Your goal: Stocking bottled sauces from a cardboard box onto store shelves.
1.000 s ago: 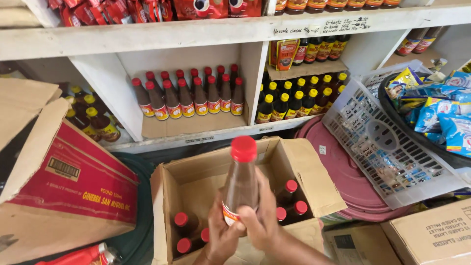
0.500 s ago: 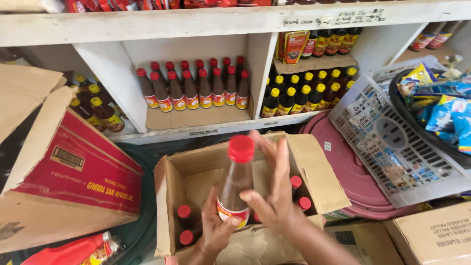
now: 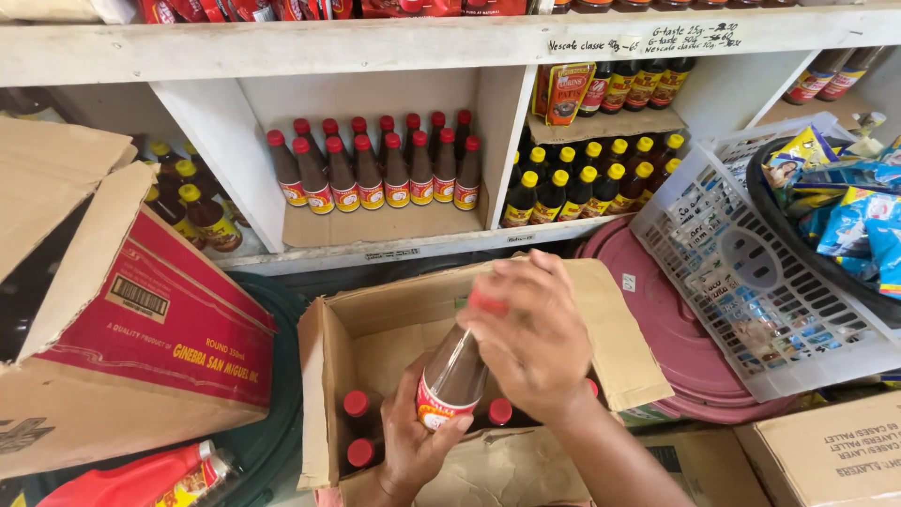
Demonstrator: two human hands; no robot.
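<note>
above the open cardboard box (image 3: 375, 329) the dark sauce bottle (image 3: 457, 371) stands nearly upright, long axis vertical, neck leaning slightly right. the right hand (image 3: 530, 333) is wrapped over its red cap; the left hand (image 3: 413, 441) clasps its base.

Two bare hands, no gloves. Left hand (image 3: 413, 441) showing thumb and curled fingers, with a bare wrist below. Right hand (image 3: 533, 333) seen from the back, knuckles rounded, joined to a bare forearm (image 3: 615, 460) running to the lower edge of the head view. No sleeve or cuff anywhere along that forearm. No ring on the fingers in view, no watch or band on either wrist. Short, plain fingernails on the left thumb and fingers, no polish.
</note>
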